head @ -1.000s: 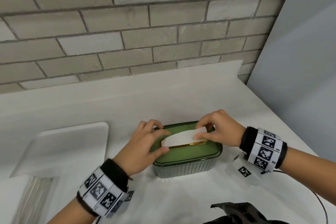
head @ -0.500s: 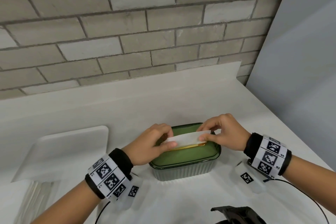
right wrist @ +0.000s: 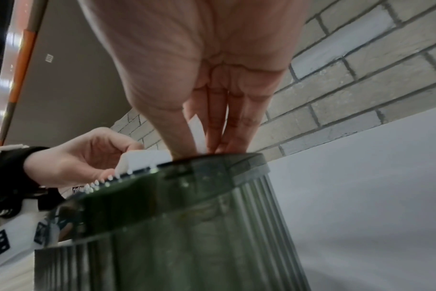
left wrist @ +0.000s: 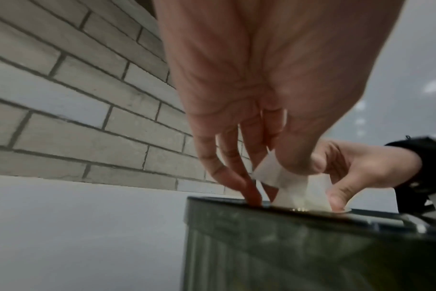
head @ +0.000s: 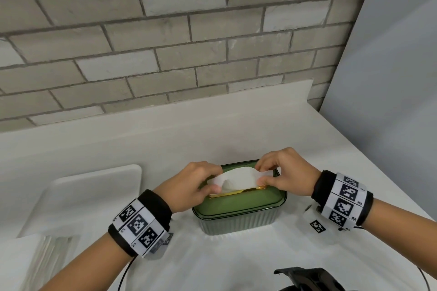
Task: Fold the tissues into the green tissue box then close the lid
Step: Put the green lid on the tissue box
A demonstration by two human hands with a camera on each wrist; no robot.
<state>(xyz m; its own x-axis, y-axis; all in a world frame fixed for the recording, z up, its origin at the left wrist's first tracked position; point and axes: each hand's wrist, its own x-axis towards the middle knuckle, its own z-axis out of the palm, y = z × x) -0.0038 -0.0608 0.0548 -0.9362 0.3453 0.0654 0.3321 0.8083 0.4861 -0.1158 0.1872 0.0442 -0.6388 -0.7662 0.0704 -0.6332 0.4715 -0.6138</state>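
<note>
Pinching tissue (head: 238,178) – both hands, over green box (head: 238,217)

A white, smooth countertop (head: 236,139) is backed by a grey brick wall (head: 165,42). A green, ribbed, rectangular plastic tissue box (head: 238,220) is seen at centre. At 9 o'clock, a white rectangular tray (head: 89,194) is laid flat.

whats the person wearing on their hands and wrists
Both hands are bare, no gloves or sleeves. The left hand and right hand each have a black wristband wrapped by a white band of square black-and-white markers. A thin black cable trails from the left wrist.
</note>
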